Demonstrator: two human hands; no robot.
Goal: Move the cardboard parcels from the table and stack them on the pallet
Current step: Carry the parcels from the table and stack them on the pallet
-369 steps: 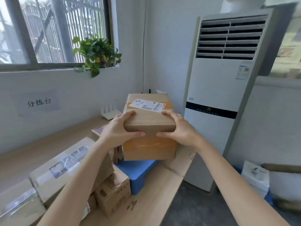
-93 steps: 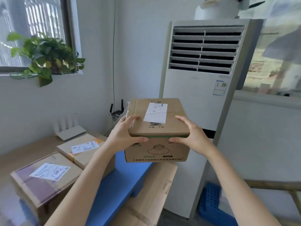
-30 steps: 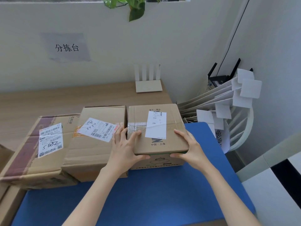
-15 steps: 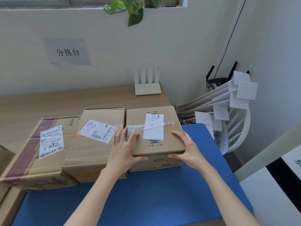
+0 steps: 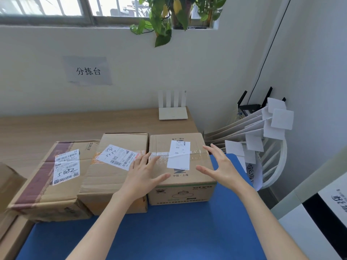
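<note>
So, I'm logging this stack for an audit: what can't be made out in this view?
Head view, label on the right parcel: print too small and blurred to read.
Head view, parcel at the left edge: cut off by the frame.
Head view, whether the left hand touches the right parcel: the hand itself hides any contact.
Head view, blue pallet, near edge: below the frame.

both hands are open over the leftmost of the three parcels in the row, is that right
No. The head view shows the left hand and right hand open over the rightmost parcel of the three in the row, not the leftmost.
</note>
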